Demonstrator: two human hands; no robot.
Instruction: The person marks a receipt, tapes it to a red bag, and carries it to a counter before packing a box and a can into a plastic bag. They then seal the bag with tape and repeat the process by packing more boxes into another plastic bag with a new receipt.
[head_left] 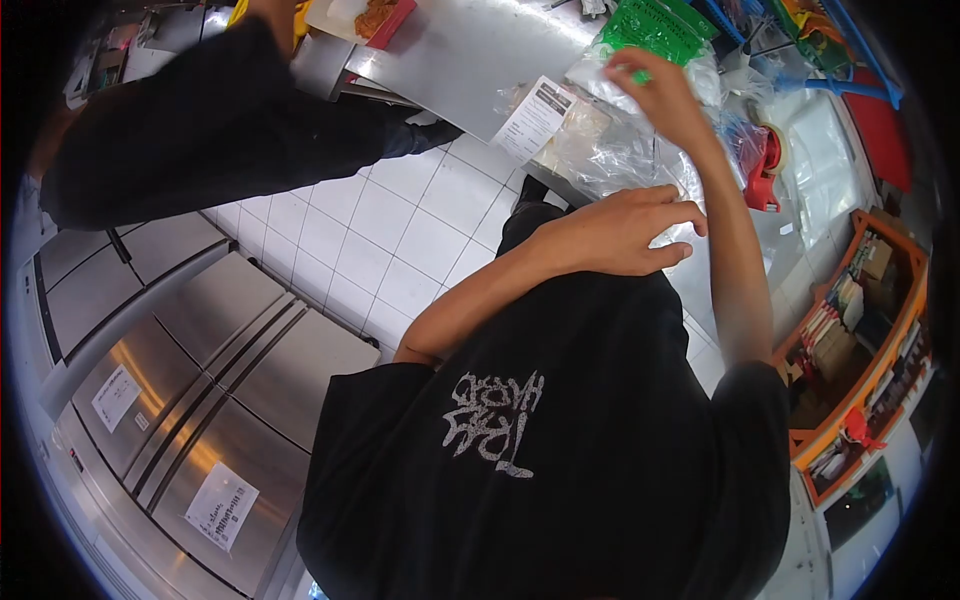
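My right hand (660, 98) is raised over the steel counter (455, 60), in front of a green-printed plastic packet (655, 28). Its fingers are curled round a small bright green piece (641, 77), whose kind I cannot make out. Lower down, my left hand (630, 230) hovers in front of my body, thumb and forefinger apart, with nothing visible in it. Just beyond it lies a clear plastic bag (605, 165), its contents blurred by glare. A printed receipt (535, 120) rests by the bag at the counter's edge.
A red tape dispenser (764, 185) and clear plastic sheets (822, 150) lie at the right. An orange shelf unit (905, 335) stands lower right. Steel fridge doors (215, 390) are at left. Another person in black (230, 135) stands upper left, near a box of fried food (373, 18).
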